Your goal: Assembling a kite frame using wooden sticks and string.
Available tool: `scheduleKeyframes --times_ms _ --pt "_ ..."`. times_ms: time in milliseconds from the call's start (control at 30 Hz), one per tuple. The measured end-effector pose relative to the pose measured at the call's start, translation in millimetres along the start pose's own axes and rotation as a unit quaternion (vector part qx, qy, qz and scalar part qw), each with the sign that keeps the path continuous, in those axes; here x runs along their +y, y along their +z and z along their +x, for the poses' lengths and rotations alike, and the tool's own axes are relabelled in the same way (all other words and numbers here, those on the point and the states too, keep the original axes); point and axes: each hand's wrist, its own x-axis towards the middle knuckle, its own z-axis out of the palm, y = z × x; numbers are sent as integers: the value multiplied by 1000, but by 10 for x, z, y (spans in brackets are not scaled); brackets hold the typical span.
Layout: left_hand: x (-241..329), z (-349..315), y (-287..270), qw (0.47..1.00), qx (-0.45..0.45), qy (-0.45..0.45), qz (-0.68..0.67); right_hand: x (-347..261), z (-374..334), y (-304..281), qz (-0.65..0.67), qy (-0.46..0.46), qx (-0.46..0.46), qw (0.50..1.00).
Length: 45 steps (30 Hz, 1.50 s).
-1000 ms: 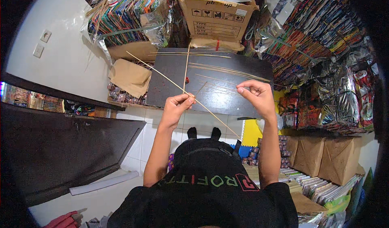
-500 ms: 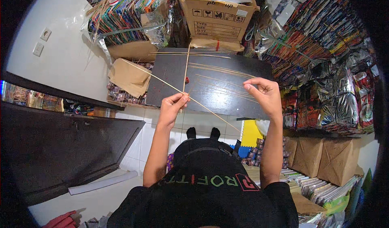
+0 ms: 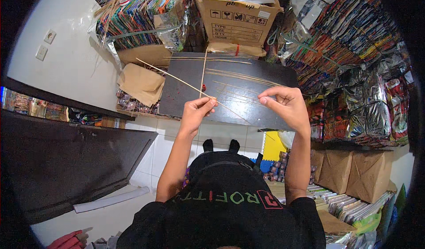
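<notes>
My left hand (image 3: 198, 115) is closed in a pinch on a long thin bamboo stick (image 3: 170, 75), which slants from upper left to lower right above the table. An upright thin stick (image 3: 203, 70) crosses behind it close to my fingers; whether they grip that one too is unclear. To the right, my right hand (image 3: 285, 107) has thumb and forefinger pressed together over the table; anything between them is too fine to make out. Several loose thin sticks (image 3: 241, 75) lie on the dark table (image 3: 183, 67). A small red object (image 3: 204, 88) sits near the upright stick.
Behind the table stands an open cardboard box (image 3: 237, 23). Tall bundles of colourful flat packets (image 3: 137, 23) rise at the back left, more packets (image 3: 349, 41) along the right. Brown paper (image 3: 141, 83) lies beside the table's left end. Brown packages (image 3: 369, 174) stand at lower right.
My left hand has shifted slightly right and up, carrying the slanted stick with it. My right hand has moved a little left and down, closer to the left one.
</notes>
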Motion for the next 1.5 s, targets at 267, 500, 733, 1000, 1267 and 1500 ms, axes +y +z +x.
scheduleKeyframes --times_ms 267,500,733,1000,1267,1500 --pt "236 -60 378 999 -41 -11 -4 -111 38 169 17 0 -45 999" --pt "295 -103 526 994 -92 -46 -35 -56 61 260 27 0 -58 998" --pt "299 -113 517 989 -104 -78 -74 -44 70 250 10 4 -48 999" --pt "239 -92 510 987 -117 -78 -75 -104 83 248 2 9 -19 1000" --pt "256 -135 538 987 -122 -84 -60 -95 99 321 25 1 2 1000" --pt "232 -133 556 989 -116 -78 -49 -114 113 350 17 -1 5 1000"
